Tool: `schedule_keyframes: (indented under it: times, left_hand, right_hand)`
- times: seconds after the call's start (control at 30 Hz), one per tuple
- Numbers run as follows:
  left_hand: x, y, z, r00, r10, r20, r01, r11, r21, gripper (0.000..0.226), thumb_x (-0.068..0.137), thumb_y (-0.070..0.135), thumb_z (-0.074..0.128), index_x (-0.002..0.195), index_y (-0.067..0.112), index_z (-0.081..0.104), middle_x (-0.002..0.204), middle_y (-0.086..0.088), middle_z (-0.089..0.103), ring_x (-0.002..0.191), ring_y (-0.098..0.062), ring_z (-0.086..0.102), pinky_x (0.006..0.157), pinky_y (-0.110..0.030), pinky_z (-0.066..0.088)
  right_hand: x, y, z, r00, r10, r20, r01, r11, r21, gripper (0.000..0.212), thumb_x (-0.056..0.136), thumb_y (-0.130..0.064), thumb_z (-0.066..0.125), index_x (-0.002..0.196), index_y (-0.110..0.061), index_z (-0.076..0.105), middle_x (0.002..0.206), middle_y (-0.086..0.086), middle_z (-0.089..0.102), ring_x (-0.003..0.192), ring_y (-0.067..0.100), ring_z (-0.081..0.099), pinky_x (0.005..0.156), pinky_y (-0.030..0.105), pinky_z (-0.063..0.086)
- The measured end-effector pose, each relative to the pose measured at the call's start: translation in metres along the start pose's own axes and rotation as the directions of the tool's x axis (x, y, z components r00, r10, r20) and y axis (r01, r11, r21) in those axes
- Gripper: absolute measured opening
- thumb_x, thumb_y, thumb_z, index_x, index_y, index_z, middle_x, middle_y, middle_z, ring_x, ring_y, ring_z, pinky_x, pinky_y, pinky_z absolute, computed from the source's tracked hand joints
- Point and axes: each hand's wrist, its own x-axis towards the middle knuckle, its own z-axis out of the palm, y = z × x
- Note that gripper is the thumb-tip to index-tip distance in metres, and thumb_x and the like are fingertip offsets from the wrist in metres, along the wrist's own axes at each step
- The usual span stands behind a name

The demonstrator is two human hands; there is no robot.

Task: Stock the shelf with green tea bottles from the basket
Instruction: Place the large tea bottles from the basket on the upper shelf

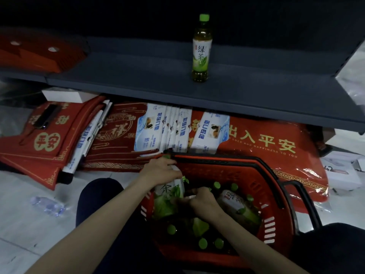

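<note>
shelf: dark grey shelf; 1 green tea bottle stands upright on it, right of middle, nearer the front edge than the back.
basket: red basket with black handles, on the floor just below the shelf's front edge; loose bottles fill it, most with green caps up, some lying flat.
left: left hand at the basket's far left corner, fingers curled round the top of a held bottle, label visible below the hand.
right: right hand down among the bottles mid-basket, fingers curled; cannot tell whether it holds anything.
floor: red door mats and blue-and-white cartons under the shelf; clear water bottle lying at left.
</note>
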Motion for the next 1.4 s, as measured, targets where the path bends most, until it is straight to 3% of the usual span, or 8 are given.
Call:
schedule_keyframes:
  times: [0.13, 0.27, 0.33, 0.43, 0.63, 0.83, 1.03, 1.4]
  left_hand:
    - [-0.026, 0.028, -0.024, 0.988, 0.069, -0.136, -0.054, 0.993, 0.108, 0.079, 0.076, 0.080, 0.060, 0.149, 0.058, 0.040, 0.151, -0.002, 0.052, 0.140, -0.028, 0.048, 0.105, -0.042, 0.043]
    - [-0.051, 0.060, -0.050, 0.902, 0.277, -0.331, -0.249, 0.960, 0.125, 0.078, 0.088, 0.073, 0.059, 0.156, 0.057, 0.024, 0.143, -0.008, 0.053, 0.133, -0.031, 0.053, 0.102, -0.041, 0.047]
    - [-0.059, 0.069, -0.060, 0.810, 0.391, -0.437, -0.435, 0.900, -0.002, 0.075, 0.090, 0.061, 0.067, 0.153, 0.056, 0.026, 0.119, 0.000, 0.064, 0.114, -0.022, 0.062, 0.090, -0.032, 0.049]
    - [-0.066, 0.080, -0.067, 0.756, 0.367, -0.542, -0.579, 0.761, -0.292, 0.078, 0.087, 0.046, 0.080, 0.151, 0.050, 0.034, 0.130, 0.026, 0.058, 0.116, 0.003, 0.057, 0.094, -0.024, 0.047]
    - [-0.069, 0.109, -0.093, 0.897, 0.336, -0.287, -0.422, 0.455, -0.784, 0.077, 0.074, 0.041, 0.090, 0.142, 0.027, 0.057, 0.129, 0.003, 0.073, 0.113, -0.017, 0.073, 0.097, -0.043, 0.059]
    - [-0.088, 0.148, -0.119, 0.850, 0.437, -0.295, -0.489, 0.444, -0.751, 0.060, 0.072, 0.039, 0.086, 0.126, 0.017, 0.070, 0.118, -0.004, 0.078, 0.106, -0.024, 0.076, 0.094, -0.052, 0.060]
    - [-0.108, 0.196, -0.152, 0.733, 0.538, -0.416, -0.637, 0.330, -0.697, 0.043, 0.078, 0.027, 0.082, 0.119, 0.016, 0.076, 0.112, -0.009, 0.080, 0.103, -0.031, 0.077, 0.092, -0.049, 0.060]
    - [-0.124, 0.299, -0.202, 0.333, 0.694, -0.639, -0.917, 0.080, -0.390, 0.056, 0.086, 0.022, 0.082, 0.139, 0.024, 0.064, 0.124, 0.003, 0.076, 0.119, -0.018, 0.070, 0.096, -0.037, 0.059]
  right_hand:
    - [-0.018, -0.028, -0.015, 0.995, -0.089, -0.050, 0.094, 0.990, 0.104, 0.055, 0.064, -0.046, 0.096, 0.095, -0.004, 0.080, 0.089, 0.016, 0.080, 0.085, 0.039, 0.078, 0.081, 0.058, 0.063]
    - [-0.044, -0.066, -0.039, 0.967, -0.217, -0.133, 0.241, 0.949, 0.202, 0.032, 0.078, -0.021, 0.091, 0.106, -0.010, 0.081, 0.101, 0.009, 0.081, 0.096, 0.028, 0.079, 0.090, 0.043, 0.062]
    - [-0.059, -0.087, -0.052, 0.950, -0.251, -0.188, 0.295, 0.919, 0.263, 0.030, 0.081, -0.014, 0.088, 0.109, -0.008, 0.079, 0.100, 0.007, 0.082, 0.096, 0.024, 0.079, 0.085, 0.035, 0.063]
    - [-0.077, -0.110, -0.070, 0.929, -0.275, -0.247, 0.348, 0.876, 0.333, 0.020, 0.085, -0.009, 0.083, 0.105, -0.012, 0.079, 0.094, 0.006, 0.082, 0.088, 0.017, 0.080, 0.069, 0.024, 0.061]
    - [-0.098, -0.148, -0.104, 0.853, -0.379, -0.359, 0.492, 0.814, 0.309, 0.033, 0.082, -0.016, 0.085, 0.114, -0.018, 0.078, 0.105, 0.005, 0.081, 0.100, 0.022, 0.078, 0.088, 0.039, 0.060]
    - [-0.121, -0.187, -0.136, 0.775, -0.455, -0.438, 0.598, 0.752, 0.279, 0.047, 0.078, -0.012, 0.087, 0.122, -0.008, 0.073, 0.101, 0.016, 0.080, 0.096, 0.035, 0.078, 0.094, 0.055, 0.060]
    - [-0.151, -0.233, -0.167, 0.700, -0.574, -0.425, 0.688, 0.701, 0.186, 0.046, 0.086, -0.021, 0.080, 0.129, -0.013, 0.065, 0.100, 0.013, 0.081, 0.095, 0.030, 0.079, 0.089, 0.041, 0.062]
    - [-0.185, -0.316, -0.232, 0.374, -0.777, -0.507, 0.875, 0.476, -0.083, 0.045, 0.091, -0.004, 0.073, 0.134, -0.013, 0.060, 0.112, 0.003, 0.080, 0.104, 0.020, 0.077, 0.083, 0.031, 0.063]
